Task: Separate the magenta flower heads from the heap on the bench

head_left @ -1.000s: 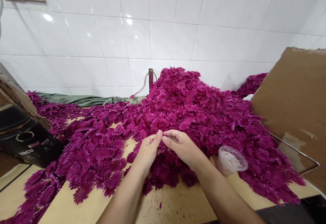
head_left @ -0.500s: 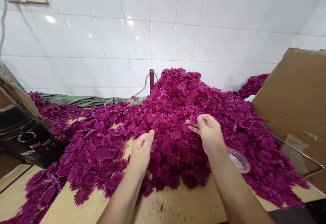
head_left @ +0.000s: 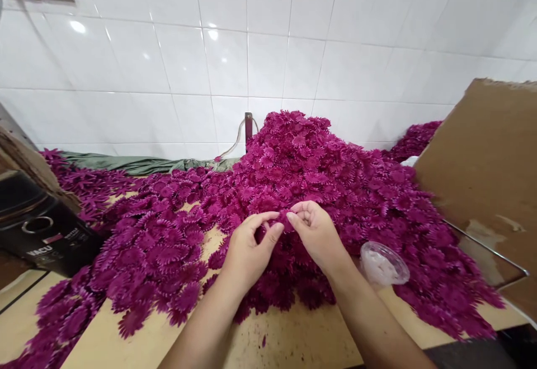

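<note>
My left hand (head_left: 251, 249) and my right hand (head_left: 314, 235) meet over the front of a big heap of magenta artificial flower heads (head_left: 302, 162). Between their fingertips is one small magenta flower piece (head_left: 286, 221), largely covered by the fingers. The right thumb and fingers pinch it from the right. From the left, my left thumb and forefinger close on its edge. To the right of my right wrist stands a clear plastic tub (head_left: 384, 265) with whitish stuff inside.
A black container (head_left: 46, 229) stands at the left beside a cardboard piece (head_left: 33, 162). On the right a large cardboard box (head_left: 482, 173) leans beside the flowers. Green cloth (head_left: 126, 162) runs along the foot of the white tiled wall (head_left: 268, 67). Wooden tabletop (head_left: 293, 335) shows in front.
My right hand has come left and down from the heap with a flower piece. My left hand has moved right to meet it, its thumb and forefinger now at the piece. The tub shows more.
</note>
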{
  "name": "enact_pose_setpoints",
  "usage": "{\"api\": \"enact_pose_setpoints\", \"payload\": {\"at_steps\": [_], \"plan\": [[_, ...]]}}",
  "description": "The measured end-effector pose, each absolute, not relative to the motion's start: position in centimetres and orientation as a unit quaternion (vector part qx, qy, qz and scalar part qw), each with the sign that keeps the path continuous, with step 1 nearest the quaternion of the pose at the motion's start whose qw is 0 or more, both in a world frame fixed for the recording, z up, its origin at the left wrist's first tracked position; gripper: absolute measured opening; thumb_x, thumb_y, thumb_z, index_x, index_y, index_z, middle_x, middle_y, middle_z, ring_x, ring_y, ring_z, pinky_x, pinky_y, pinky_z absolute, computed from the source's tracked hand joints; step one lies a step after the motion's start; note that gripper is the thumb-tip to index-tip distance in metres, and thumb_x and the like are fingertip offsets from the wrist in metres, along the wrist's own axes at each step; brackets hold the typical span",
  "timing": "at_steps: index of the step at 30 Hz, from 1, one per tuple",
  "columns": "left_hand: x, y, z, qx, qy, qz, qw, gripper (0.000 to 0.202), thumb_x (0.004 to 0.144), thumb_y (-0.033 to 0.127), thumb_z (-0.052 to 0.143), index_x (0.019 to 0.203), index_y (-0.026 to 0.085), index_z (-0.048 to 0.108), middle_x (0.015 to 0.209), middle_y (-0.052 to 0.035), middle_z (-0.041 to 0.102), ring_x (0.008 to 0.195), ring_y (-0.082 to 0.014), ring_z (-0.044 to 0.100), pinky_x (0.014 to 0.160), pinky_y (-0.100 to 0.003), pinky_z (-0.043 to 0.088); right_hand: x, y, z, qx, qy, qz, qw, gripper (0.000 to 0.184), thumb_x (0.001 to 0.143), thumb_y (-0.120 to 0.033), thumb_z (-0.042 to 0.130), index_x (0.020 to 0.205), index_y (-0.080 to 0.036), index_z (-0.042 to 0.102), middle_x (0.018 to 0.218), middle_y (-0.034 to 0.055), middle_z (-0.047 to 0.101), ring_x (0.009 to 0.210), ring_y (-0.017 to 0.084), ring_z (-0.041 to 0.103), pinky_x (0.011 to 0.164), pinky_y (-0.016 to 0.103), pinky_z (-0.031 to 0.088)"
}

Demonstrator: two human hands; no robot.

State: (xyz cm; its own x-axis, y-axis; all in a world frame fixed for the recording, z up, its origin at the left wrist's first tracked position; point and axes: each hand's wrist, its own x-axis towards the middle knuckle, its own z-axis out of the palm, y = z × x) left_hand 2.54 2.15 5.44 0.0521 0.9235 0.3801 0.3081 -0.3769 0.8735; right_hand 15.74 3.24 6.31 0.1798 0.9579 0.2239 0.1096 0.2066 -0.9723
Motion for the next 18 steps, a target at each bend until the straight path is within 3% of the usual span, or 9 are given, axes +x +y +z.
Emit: {"api": "enact_pose_setpoints", "payload": {"at_steps": [10,14,18], "plan": [[3.6,2.4,5.3,0.642,0.435,0.474,0.417,0.016,0.072,0.026,0.053,0.073,0.015,0.064,0.071,-0.0013,0.065,0.067,-0.0141,0.056,0.067,-0.024,0.042,14.9,2.9,6.3,-0.491,-0.507,0.405,0.580,0.028,0.060,-0.037,0.060,0.070,-0.018,0.044,0.048,-0.0094,0.042,0.044,0.006,0.038,0.046,0.022,0.032],[3.5,2.5,5.4,0.627,0.447,0.517,0.373,0.015,0.069,0.024,0.052,0.058,0.016,0.058,0.059,0.0022,0.057,0.061,-0.0119,0.050,0.062,-0.022,0.039,14.2,2.2,6.5,-0.480,-0.506,0.423,0.579,0.027,0.061,-0.037,0.061,0.070,-0.018,0.043,0.050,-0.0081,0.044,0.046,0.007,0.039,0.047,0.021,0.033],[1.9,4.0,5.0,0.510,0.485,0.613,0.359,0.013,0.066,0.027,0.055,0.058,0.016,0.054,0.052,0.0056,0.048,0.053,-0.0092,0.042,0.056,-0.021,0.035,14.8,1.4,7.1,-0.480,-0.525,0.383,0.589,0.022,0.066,-0.036,0.057,0.068,-0.019,0.042,0.049,-0.0088,0.038,0.043,0.006,0.033,0.042,0.020,0.028]]}}
